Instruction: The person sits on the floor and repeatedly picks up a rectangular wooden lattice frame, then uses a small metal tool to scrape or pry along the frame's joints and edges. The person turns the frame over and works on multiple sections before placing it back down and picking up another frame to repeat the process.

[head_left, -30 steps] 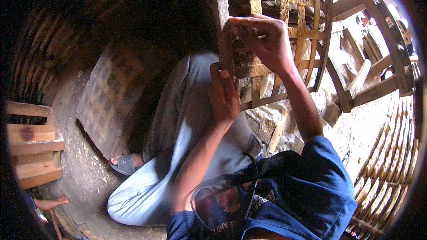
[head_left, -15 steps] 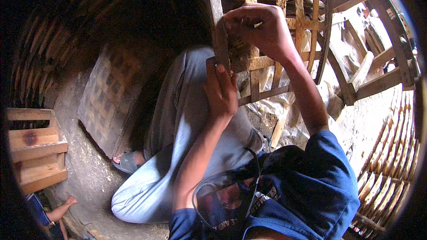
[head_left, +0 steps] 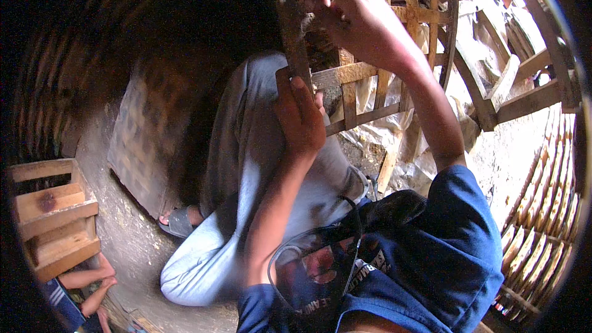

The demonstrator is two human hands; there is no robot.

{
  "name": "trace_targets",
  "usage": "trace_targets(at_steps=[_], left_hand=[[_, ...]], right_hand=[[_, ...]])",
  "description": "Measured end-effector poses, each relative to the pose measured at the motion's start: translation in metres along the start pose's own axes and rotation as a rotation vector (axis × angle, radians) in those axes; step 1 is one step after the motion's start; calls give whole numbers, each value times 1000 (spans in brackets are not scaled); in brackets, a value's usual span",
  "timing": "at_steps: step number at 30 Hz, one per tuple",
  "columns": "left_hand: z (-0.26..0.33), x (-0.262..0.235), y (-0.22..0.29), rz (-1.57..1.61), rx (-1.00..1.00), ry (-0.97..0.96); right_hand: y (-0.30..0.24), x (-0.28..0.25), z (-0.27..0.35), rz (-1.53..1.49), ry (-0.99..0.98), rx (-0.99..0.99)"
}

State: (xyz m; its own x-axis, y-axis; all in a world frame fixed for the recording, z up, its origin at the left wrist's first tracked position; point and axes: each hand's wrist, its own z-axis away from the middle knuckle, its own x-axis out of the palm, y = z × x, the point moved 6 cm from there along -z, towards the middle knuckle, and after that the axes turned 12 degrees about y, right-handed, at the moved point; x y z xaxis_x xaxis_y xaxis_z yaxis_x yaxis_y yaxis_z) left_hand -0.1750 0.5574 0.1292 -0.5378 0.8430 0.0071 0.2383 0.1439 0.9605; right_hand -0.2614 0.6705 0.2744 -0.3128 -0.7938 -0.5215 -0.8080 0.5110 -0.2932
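Observation:
A wooden frame with a lattice of flat woven strips (head_left: 356,73) stands tilted in front of me at the upper middle. My left hand (head_left: 301,114) is wrapped round the lower part of its dark side bar (head_left: 290,31), with the thumb lying along the bar. My right hand (head_left: 354,15) is raised over the lattice beside the same bar. Its fingers are curled and pinched together near the bar's upper part. Something small and pale shows below those fingertips, too blurred to name.
A woven panel (head_left: 145,139) leans at the left, near my sandalled foot (head_left: 179,222). Wooden crates (head_left: 58,216) stand at the far left, with another person's arms (head_left: 92,283) below them. Slatted bamboo (head_left: 542,228) lines the right; a curved wooden frame (head_left: 524,108) stands at the upper right.
My right hand has moved up and away from the side bar. The lattice frame has shifted slightly up and left in view. More of the other person's arms shows at lower left.

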Motion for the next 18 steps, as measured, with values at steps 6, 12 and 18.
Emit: trace_targets(at_steps=[6,12,18], left_hand=[[4,-2,-4,88,-190,-18],[3,-1,-5,80,-190,-35],[2,1,-3,105,-182,-40]], right_hand=[[-9,-17,-5,125,-16,-67],[-1,-11,6,91,1,46],[6,5,13,-208,-115,352]])
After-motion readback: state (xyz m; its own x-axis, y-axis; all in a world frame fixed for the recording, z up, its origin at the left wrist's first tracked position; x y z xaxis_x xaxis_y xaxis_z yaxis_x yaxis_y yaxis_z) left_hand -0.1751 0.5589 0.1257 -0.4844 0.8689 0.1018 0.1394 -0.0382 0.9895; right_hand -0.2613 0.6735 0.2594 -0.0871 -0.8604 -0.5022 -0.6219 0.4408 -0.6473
